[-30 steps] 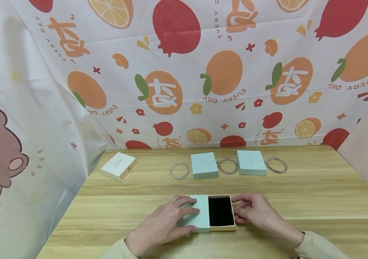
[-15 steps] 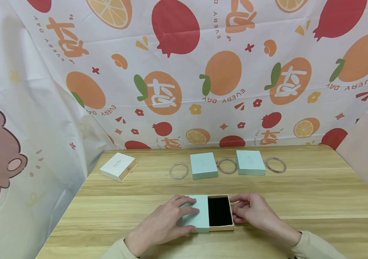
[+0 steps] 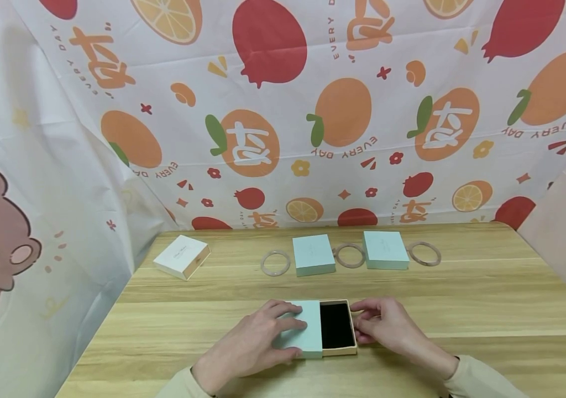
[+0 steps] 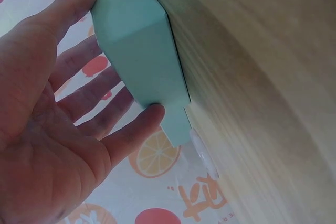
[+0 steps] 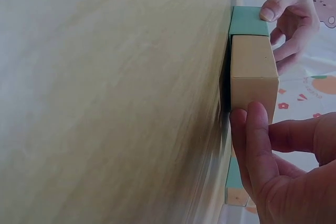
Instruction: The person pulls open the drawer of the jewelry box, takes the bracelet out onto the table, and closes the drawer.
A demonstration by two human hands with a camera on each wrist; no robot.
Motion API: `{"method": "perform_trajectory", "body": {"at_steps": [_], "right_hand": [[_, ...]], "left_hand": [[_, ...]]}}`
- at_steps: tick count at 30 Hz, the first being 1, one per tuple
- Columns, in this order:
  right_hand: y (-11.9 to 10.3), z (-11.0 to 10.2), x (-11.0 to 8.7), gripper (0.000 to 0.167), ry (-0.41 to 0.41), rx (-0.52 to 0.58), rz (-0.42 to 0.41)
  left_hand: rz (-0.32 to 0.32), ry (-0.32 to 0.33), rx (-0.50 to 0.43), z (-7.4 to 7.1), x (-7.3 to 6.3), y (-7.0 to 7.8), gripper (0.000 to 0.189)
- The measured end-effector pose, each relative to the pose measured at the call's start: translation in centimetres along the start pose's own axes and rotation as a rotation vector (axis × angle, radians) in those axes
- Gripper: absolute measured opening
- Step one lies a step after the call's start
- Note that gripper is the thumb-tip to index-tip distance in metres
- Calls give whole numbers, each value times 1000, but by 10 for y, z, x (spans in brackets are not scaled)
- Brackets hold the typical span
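Observation:
In the head view a mint-green slide-out gift box [image 3: 310,326] lies flat on the table, its cream drawer [image 3: 340,350] partly out to the right and showing a black lining [image 3: 336,326]. My left hand [image 3: 258,337] holds the green sleeve, its fingers spread over the top and the thumb at the near edge; the left wrist view shows the little finger at an edge too. At the drawer's outer end my right hand [image 3: 387,326] presses with its fingertips. The right wrist view shows these fingers against the drawer's end face [image 5: 254,90].
Along the back of the table are two mint-green boxes [image 3: 314,254], a white box [image 3: 182,256] on the left, and three ring-shaped bangles, including a pale one [image 3: 275,263]. A fruit-print cloth [image 3: 283,127] hangs behind the wooden table [image 3: 203,287].
The drawer has slid slightly left into the sleeve, and my right hand has moved left with it. My left hand stays in place on the sleeve.

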State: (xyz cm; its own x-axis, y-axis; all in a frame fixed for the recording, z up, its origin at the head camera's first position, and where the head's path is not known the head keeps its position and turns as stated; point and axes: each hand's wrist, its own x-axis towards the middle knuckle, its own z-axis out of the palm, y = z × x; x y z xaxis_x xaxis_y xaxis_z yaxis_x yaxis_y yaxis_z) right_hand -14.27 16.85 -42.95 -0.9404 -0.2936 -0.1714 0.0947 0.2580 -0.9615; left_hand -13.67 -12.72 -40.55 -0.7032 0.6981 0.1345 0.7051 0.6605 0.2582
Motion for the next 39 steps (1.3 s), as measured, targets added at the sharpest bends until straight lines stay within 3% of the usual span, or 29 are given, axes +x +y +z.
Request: {"method": "perform_trajectory", "body": {"at_steps": [39], "right_hand": [[0,6,4,33,-21,28,-5]], "left_hand": [[-3,6,-7,0,0,0,37]]}}
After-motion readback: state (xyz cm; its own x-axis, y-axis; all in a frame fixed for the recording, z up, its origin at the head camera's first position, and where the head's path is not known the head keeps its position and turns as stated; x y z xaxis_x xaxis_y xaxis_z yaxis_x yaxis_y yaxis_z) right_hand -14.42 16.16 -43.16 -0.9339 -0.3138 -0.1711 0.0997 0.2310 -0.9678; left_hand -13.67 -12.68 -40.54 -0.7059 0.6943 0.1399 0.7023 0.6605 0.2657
